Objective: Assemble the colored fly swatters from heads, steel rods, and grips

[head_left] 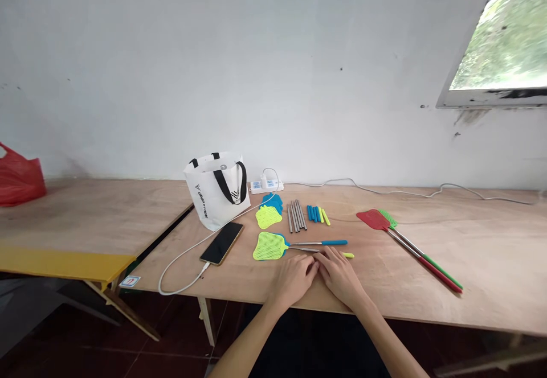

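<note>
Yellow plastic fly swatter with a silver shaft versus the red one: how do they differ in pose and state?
The yellow plastic fly swatter lies roughly sideways; the red plastic fly swatter slants down rightward.
The right hand partly hides the yellow swatter; no hand covers the red swatter.
Both have silver shafts and lie on the wooden table.

The left forearm [252, 338] and right forearm [384, 338] are bared and extended forward, angled inward so that the hands are brought close together. The left hand [296, 277] is turned palm down, with its fingers loosely bent. The right hand [338, 272] is likewise held palm down, its fingers slightly curled and directed inward. Around the thumbs, the hands are seen touching or nearly so.
</note>
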Motion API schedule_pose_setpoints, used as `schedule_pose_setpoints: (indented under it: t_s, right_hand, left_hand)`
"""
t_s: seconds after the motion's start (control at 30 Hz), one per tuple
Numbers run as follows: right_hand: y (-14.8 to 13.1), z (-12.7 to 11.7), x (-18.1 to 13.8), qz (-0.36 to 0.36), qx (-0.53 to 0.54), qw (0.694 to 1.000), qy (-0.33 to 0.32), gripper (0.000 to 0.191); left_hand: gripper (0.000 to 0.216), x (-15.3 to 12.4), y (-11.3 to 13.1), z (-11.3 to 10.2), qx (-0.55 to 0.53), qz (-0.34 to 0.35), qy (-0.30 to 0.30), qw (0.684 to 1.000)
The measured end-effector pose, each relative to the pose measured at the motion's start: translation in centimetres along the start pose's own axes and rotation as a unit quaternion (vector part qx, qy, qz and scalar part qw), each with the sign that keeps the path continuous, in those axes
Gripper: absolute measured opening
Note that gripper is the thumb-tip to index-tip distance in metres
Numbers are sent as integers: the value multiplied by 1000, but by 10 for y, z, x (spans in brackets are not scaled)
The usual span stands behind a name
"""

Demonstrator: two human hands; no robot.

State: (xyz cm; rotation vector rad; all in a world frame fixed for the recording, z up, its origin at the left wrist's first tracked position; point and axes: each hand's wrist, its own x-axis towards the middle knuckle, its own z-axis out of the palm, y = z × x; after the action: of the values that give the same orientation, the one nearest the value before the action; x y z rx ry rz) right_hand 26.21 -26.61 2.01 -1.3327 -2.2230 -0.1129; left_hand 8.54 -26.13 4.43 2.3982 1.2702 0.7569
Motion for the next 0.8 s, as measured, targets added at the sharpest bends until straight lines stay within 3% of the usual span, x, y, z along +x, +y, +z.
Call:
schedule_pose_setpoints:
  t_s: [0.53,0.7,0.8]
  right_hand:
    - [-2,-2,0,12,-25,1000,-14,25]
    - [4,6,-3,54,-102,992,51,36]
    - [8,14,-4,66,-135,988,42,39]
  left_hand:
    - [27,0,3,-3,-3,-5,-7,1000]
    - [28,0,3,-2,1,-1,1,1000]
    - [31,0,2,-1,14,0,4,1000]
